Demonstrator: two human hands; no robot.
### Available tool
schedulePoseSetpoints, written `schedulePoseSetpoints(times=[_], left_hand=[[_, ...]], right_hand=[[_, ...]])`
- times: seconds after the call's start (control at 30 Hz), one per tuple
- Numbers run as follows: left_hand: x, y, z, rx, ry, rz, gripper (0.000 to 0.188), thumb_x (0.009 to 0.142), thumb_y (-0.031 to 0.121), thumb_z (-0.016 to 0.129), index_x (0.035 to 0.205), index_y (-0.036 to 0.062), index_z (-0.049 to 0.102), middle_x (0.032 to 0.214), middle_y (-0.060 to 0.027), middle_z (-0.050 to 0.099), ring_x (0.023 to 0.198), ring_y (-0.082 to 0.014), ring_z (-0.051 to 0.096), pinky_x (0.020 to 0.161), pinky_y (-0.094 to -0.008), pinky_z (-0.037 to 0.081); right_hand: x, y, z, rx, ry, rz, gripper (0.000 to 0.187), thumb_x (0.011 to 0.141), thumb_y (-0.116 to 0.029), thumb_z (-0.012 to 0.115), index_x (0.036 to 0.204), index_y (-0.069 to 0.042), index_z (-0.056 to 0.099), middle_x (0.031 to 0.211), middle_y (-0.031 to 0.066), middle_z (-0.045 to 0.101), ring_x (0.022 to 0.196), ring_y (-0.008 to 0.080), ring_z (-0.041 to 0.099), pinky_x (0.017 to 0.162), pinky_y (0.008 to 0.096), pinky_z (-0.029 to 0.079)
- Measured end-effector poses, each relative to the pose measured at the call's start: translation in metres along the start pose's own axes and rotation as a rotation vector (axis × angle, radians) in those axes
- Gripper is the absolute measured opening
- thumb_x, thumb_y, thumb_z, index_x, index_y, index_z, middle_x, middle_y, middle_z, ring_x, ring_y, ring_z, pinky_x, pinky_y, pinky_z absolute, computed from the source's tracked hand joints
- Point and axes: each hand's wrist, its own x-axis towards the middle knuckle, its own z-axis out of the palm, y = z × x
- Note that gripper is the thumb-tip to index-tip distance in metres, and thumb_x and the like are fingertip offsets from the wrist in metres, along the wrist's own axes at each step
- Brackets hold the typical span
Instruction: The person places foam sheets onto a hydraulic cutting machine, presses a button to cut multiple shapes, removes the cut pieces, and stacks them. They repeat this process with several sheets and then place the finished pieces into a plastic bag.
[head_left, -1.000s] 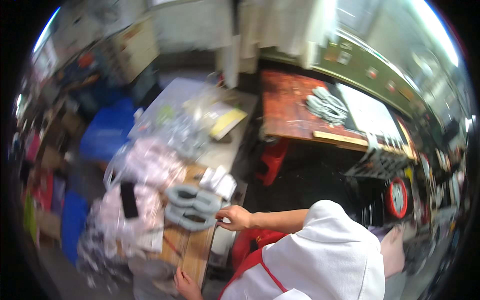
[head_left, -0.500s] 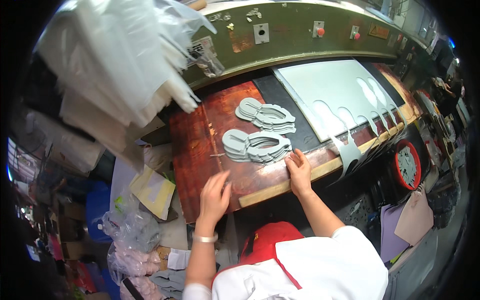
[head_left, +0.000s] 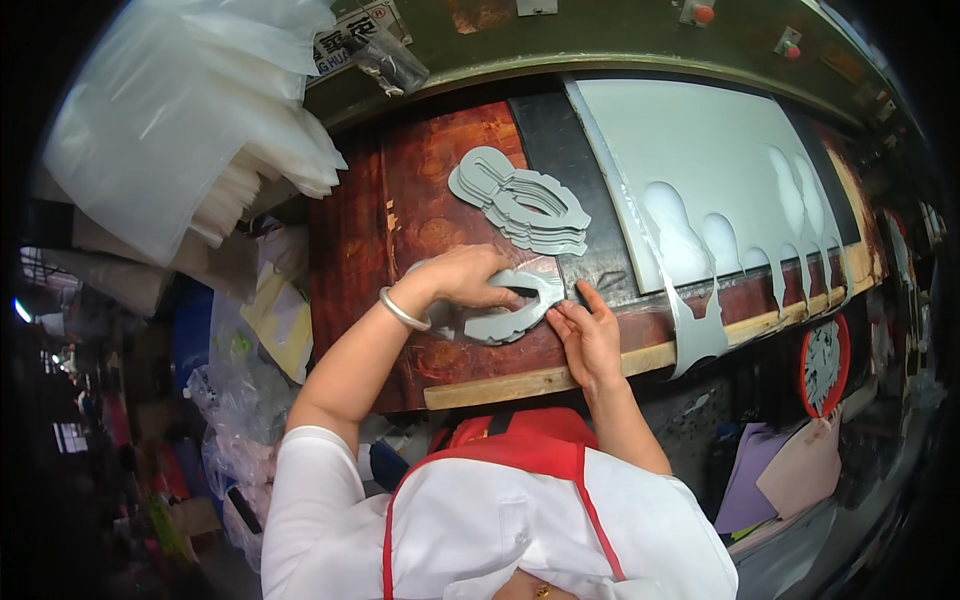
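Observation:
Two stacks of grey flat cut-outs, foam-like with looped outlines, lie on the reddish-brown board. My left hand (head_left: 465, 277) has come over the nearer stack (head_left: 500, 325), its fingers curled round the upper side and into the central opening. That stack's rounded left end is mostly hidden under the hand. At its right end my right hand (head_left: 590, 340) rests with fingertips touching the edge; the fingers are apart and the index finger points up. Beyond them the farther stack (head_left: 490, 175) sits untouched, its layers slightly fanned.
To the right, a pale grey sheet (head_left: 690, 130) with cut-out holes drapes over the wooden front strip (head_left: 520, 388). Clear plastic bags (head_left: 190, 110) hang at upper left. A green machine beam (head_left: 560, 45) spans the back. A red-rimmed bucket (head_left: 843, 365) holds scraps.
My left hand has moved up and right from the board onto the nearer stack and taken hold of it. My right hand stays at that stack's right end. The whole view has shifted.

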Motion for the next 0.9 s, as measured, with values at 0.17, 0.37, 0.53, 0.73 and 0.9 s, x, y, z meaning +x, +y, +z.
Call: schedulePoseSetpoints(times=[0.17,0.37,0.53,0.73,0.9], left_hand=[[-0.011,-0.004,0.012,-0.364,-0.051,-0.128,0.054,0.072,0.038,0.076,0.109,-0.0003,0.063,0.100,-0.0183,0.062,0.094,-0.0327,0.060,0.082,-0.0390,0.047],[-0.055,0.021,0.031,-0.357,0.350,-0.015,0.051,0.074,0.030,0.075,0.114,0.0020,0.059,0.103,-0.0208,0.059,0.098,-0.0369,0.059,0.083,-0.0416,0.047],[-0.098,0.045,0.037,-0.464,0.856,0.270,0.049,0.077,0.016,0.072,0.119,0.0043,0.050,0.105,-0.0180,0.062,0.097,-0.0354,0.062,0.080,-0.0416,0.049],[-0.098,0.058,0.079,-0.484,1.385,0.411,0.073,0.076,0.020,0.074,0.134,0.0027,0.035,0.115,-0.0144,0.051,0.100,-0.0347,0.052,0.091,-0.0418,0.040],[-0.131,0.050,0.090,-0.313,1.636,0.293,0.068,0.078,0.028,0.073,0.131,0.0034,0.039,0.112,-0.0133,0.054,0.094,-0.0332,0.053,0.083,-0.0407,0.041]], right_hand=[[0.000,0.003,0.000,-0.123,-0.084,-0.008,0.067,0.086,0.002,0.059,0.141,0.008,0.021,0.114,0.0175,0.057,0.105,0.0216,0.057,0.095,0.0344,0.046],[-0.015,0.003,0.010,-0.416,-0.259,-0.201,0.072,0.083,0.003,0.061,0.145,-0.001,0.023,0.131,0.0173,0.046,0.117,0.0223,0.049,0.100,0.0336,0.039],[-0.019,0.006,0.039,-0.737,-0.525,-0.458,0.070,0.085,-0.023,0.056,0.144,0.002,0.027,0.140,0.0145,0.039,0.129,0.0255,0.037,0.109,0.0374,0.026],[-0.009,0.028,0.107,-0.772,-0.618,-0.705,0.085,0.087,-0.063,0.038,0.141,0.002,0.027,0.141,0.0161,0.035,0.131,0.0289,0.035,0.110,0.0428,0.027],[-0.022,0.040,0.131,-0.778,-0.874,-0.614,0.086,0.087,-0.063,0.037,0.141,0.003,0.028,0.141,0.0170,0.036,0.130,0.0289,0.037,0.110,0.0434,0.028]])
